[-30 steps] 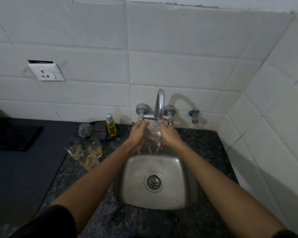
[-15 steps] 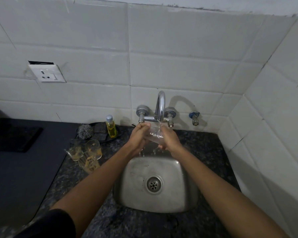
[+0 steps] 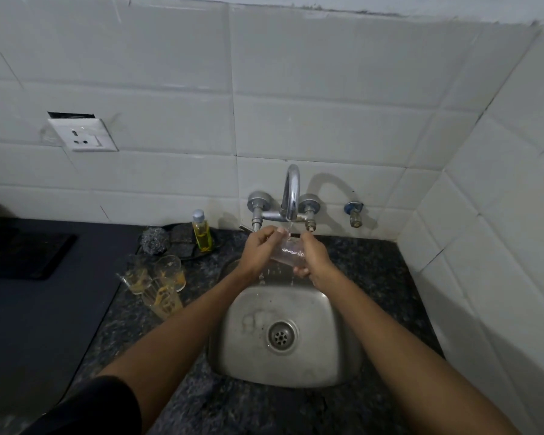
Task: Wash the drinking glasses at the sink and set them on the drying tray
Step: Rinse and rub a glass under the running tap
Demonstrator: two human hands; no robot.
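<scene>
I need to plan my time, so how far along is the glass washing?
Done: nothing visibly finished; no drying tray in view. In hand: left hand and right hand hold one glass under the running tap. Left: three stained glasses wait on the counter.

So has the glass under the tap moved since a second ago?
Barely. The glass, held in both the left hand and the right hand, stays under the tap stream above the sink; any shift looks like camera motion.
</scene>
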